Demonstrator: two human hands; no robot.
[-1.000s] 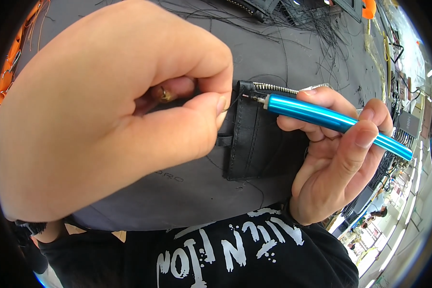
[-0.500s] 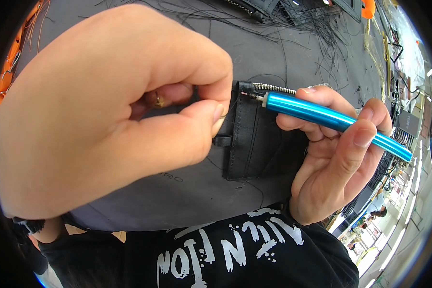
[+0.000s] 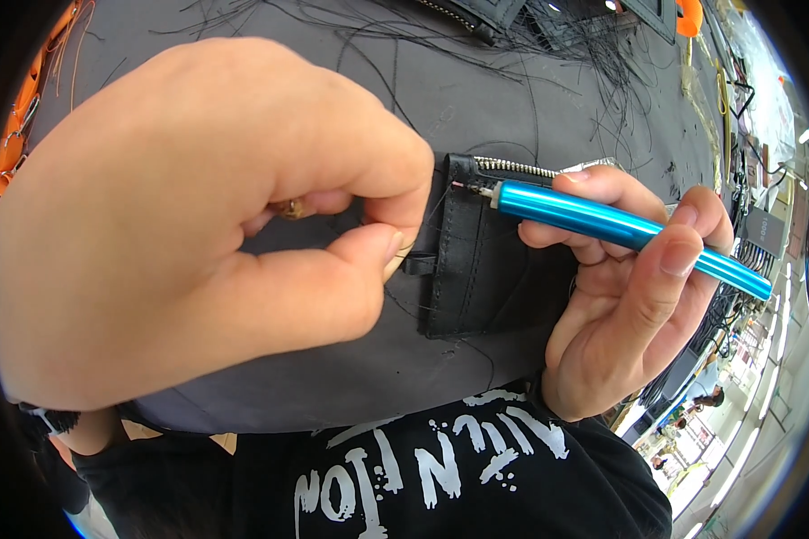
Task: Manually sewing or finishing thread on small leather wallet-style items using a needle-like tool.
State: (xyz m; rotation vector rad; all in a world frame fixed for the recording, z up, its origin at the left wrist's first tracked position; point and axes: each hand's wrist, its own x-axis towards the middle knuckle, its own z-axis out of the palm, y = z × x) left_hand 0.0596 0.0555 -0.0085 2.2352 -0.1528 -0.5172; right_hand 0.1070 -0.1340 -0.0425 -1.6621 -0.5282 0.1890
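Observation:
In front of me lies a flat black leather zip pouch (image 3: 458,287) with stitched edges, a silver-toothed zipper (image 3: 517,167) along its far edge and a small leather loop (image 3: 420,263) at its left side. My left hand (image 3: 198,242) hovers just left of the pouch, thumb and forefinger pinched on a fine black thread that is barely visible. A shiny blue pen-shaped thread burner (image 3: 584,213) rests in the closed fingers of my right hand (image 3: 634,314). Its thin wire tip (image 3: 459,185) glows pinkish at the pouch's upper left corner. My right hand covers the pouch's right part.
Loose black threads (image 3: 593,72) lie tangled across the far side of the grey work surface (image 3: 288,377). Other black leather pieces (image 3: 485,16) sit at the far edge. Orange items (image 3: 16,135) line the far left, and cables (image 3: 692,350) run along the right.
My left hand has come slightly nearer to me, still pinching. The burner's tip has dropped a little closer to the pouch's corner; my right hand has barely moved.

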